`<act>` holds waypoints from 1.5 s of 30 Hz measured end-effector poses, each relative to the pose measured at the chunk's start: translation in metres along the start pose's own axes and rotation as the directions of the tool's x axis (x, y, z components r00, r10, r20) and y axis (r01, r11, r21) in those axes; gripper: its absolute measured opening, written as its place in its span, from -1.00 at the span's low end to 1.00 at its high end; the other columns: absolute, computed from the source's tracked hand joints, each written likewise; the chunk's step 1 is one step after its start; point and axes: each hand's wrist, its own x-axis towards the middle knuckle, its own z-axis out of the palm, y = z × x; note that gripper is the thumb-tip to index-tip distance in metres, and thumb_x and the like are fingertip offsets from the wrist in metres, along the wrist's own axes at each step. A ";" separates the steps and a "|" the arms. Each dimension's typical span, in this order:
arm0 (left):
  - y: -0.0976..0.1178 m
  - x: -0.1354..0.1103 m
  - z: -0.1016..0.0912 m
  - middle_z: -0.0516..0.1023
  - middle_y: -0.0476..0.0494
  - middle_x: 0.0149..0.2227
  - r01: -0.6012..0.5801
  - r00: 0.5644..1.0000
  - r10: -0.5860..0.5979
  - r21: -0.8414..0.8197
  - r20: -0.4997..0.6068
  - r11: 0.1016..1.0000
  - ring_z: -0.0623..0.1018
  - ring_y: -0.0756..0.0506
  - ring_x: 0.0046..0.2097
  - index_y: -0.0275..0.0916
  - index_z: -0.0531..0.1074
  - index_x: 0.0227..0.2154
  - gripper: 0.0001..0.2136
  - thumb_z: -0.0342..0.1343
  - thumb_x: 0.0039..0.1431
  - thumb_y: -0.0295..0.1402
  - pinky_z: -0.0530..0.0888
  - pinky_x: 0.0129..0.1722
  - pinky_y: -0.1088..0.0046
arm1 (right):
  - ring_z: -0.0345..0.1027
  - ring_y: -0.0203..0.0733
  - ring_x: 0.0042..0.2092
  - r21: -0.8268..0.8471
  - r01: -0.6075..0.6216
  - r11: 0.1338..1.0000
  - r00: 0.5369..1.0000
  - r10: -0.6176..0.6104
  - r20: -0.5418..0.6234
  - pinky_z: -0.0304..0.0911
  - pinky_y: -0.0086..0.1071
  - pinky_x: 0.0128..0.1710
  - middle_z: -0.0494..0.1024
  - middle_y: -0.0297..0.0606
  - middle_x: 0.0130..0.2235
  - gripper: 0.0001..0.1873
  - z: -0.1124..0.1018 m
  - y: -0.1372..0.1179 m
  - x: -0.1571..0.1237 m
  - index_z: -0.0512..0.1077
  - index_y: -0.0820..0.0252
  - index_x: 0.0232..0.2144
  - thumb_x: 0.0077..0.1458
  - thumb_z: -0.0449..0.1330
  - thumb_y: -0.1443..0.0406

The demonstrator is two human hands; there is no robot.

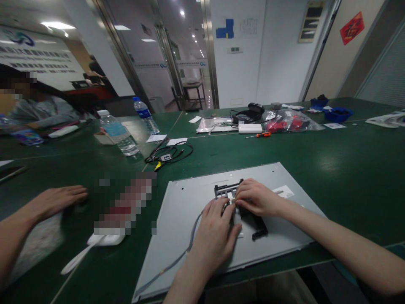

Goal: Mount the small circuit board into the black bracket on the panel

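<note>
A flat, light grey panel (177, 211) lies on the green table in front of me, with a black plastic bracket (260, 233) on its middle. My left hand (215, 230) rests over the bracket's left part, fingers bent downward and thumb a little apart. From the other side my right hand (257, 198) reaches in, its fingers pinched close against my left fingertips. Whatever small part lies between the fingertips is hidden. A grey cable (185, 249) runs from under my left hand to the panel's lower left corner. A white label (286, 192) sits right of my right hand.
Another person's hand (63, 198) rests at the left, near a white object (109, 238) partly pixelated. Beyond are a black cable coil (171, 157), water bottles (118, 133), an orange screwdriver (264, 134), a plastic bag with red items (291, 122) and a blue tray (338, 115).
</note>
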 end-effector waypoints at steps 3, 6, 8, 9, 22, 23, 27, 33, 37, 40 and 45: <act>0.000 0.000 0.000 0.31 -0.22 0.07 -0.004 1.000 0.004 0.006 0.002 1.000 0.30 -0.25 0.11 -0.19 0.27 -0.01 -0.66 0.06 0.13 -0.37 0.27 0.11 0.02 | 0.35 -0.21 -0.20 -0.001 0.000 1.000 1.000 0.000 -0.003 0.16 -0.25 -0.12 0.54 -0.25 -0.31 -0.83 0.001 0.001 0.000 0.45 0.19 -0.35 0.21 0.06 0.32; 0.000 0.000 0.001 0.30 -0.23 0.08 -0.007 1.000 0.007 0.009 0.003 1.000 0.29 -0.26 0.12 -0.19 0.27 0.00 -0.65 0.06 0.14 -0.36 0.27 0.11 0.01 | 0.35 -0.21 -0.20 -0.001 0.000 1.000 1.000 0.000 -0.005 0.16 -0.25 -0.12 0.54 -0.25 -0.31 -0.83 0.001 0.001 -0.001 0.45 0.19 -0.34 0.22 0.06 0.32; -0.001 -0.001 0.002 0.30 -0.23 0.09 -0.005 1.000 0.005 0.012 0.003 1.000 0.28 -0.26 0.13 -0.19 0.27 0.01 -0.64 0.07 0.13 -0.36 0.26 0.12 0.02 | 0.35 -0.21 -0.20 -0.002 0.001 1.000 1.000 -0.001 -0.005 0.16 -0.24 -0.11 0.54 -0.25 -0.31 -0.82 0.001 0.000 -0.001 0.45 0.19 -0.35 0.22 0.05 0.32; -0.001 -0.001 0.003 0.29 -0.23 0.09 -0.004 1.000 0.004 0.013 0.003 1.000 0.28 -0.26 0.13 -0.19 0.27 0.02 -0.64 0.07 0.13 -0.36 0.26 0.12 0.02 | 0.35 -0.21 -0.20 -0.003 0.000 1.000 1.000 0.000 -0.006 0.16 -0.24 -0.11 0.54 -0.25 -0.31 -0.82 0.001 0.000 -0.001 0.45 0.19 -0.35 0.22 0.05 0.32; -0.001 0.000 0.002 0.29 -0.23 0.10 -0.008 1.000 0.008 0.002 0.000 1.000 0.29 -0.27 0.13 -0.17 0.24 0.06 -0.60 0.06 0.14 -0.35 0.28 0.10 0.01 | 0.35 -0.21 -0.21 -0.017 -0.009 1.000 1.000 0.009 -0.001 0.16 -0.25 -0.11 0.53 -0.25 -0.31 -0.81 0.000 -0.001 -0.001 0.45 0.19 -0.33 0.23 0.04 0.32; -0.001 -0.001 0.002 0.29 -0.23 0.10 -0.004 1.000 0.004 0.002 0.006 1.000 0.28 -0.27 0.13 -0.18 0.24 0.06 -0.60 0.06 0.14 -0.35 0.27 0.11 0.01 | 0.35 -0.21 -0.21 -0.014 -0.006 1.000 1.000 0.006 -0.001 0.16 -0.25 -0.12 0.53 -0.25 -0.31 -0.81 0.001 -0.001 -0.001 0.45 0.19 -0.33 0.23 0.04 0.32; -0.001 -0.001 0.002 0.28 -0.24 0.10 0.015 0.999 -0.015 -0.001 0.028 1.000 0.26 -0.26 0.14 -0.19 0.25 0.05 -0.61 0.08 0.14 -0.33 0.25 0.14 0.03 | 0.35 -0.21 -0.21 -0.002 -0.001 1.000 1.000 0.001 -0.004 0.17 -0.25 -0.12 0.53 -0.24 -0.32 -0.82 0.001 -0.001 -0.001 0.45 0.20 -0.33 0.22 0.05 0.33; 0.002 -0.001 -0.001 0.28 -0.22 0.10 0.011 1.000 -0.011 -0.020 0.013 1.000 0.25 -0.28 0.16 -0.18 0.27 0.01 -0.58 0.15 0.09 -0.25 0.24 0.14 0.03 | 0.35 -0.20 -0.22 0.009 0.017 1.000 1.000 -0.017 -0.004 0.17 -0.24 -0.13 0.53 -0.24 -0.32 -0.83 0.001 -0.004 -0.001 0.45 0.20 -0.35 0.20 0.05 0.35; 0.003 0.000 -0.003 0.29 -0.23 0.08 0.011 1.000 -0.010 -0.030 0.017 0.999 0.28 -0.29 0.12 -0.18 0.30 -0.02 -0.59 0.15 0.09 -0.18 0.27 0.11 0.01 | 0.35 -0.20 -0.21 0.006 0.027 1.000 1.000 -0.027 -0.003 0.17 -0.24 -0.12 0.53 -0.25 -0.32 -0.84 0.000 -0.006 -0.002 0.45 0.19 -0.36 0.19 0.06 0.36; 0.002 0.000 -0.003 0.29 -0.23 0.08 0.004 1.000 -0.003 -0.022 0.011 1.000 0.28 -0.27 0.13 -0.20 0.30 -0.04 -0.69 0.06 0.19 -0.22 0.28 0.10 0.03 | 0.35 -0.21 -0.21 0.007 0.035 0.999 0.999 -0.035 -0.002 0.17 -0.26 -0.12 0.53 -0.25 -0.32 -0.83 0.001 -0.008 -0.002 0.44 0.19 -0.37 0.19 0.05 0.36; -0.001 0.000 0.001 0.31 -0.22 0.05 -0.025 0.999 0.025 -0.002 -0.047 1.000 0.31 -0.24 0.10 -0.21 0.30 -0.06 -0.76 0.01 0.20 -0.37 0.32 0.07 0.04 | 0.34 -0.21 -0.21 -0.004 0.036 0.999 0.999 -0.036 -0.008 0.16 -0.25 -0.11 0.52 -0.25 -0.32 -0.83 0.002 -0.008 -0.002 0.44 0.20 -0.36 0.19 0.05 0.36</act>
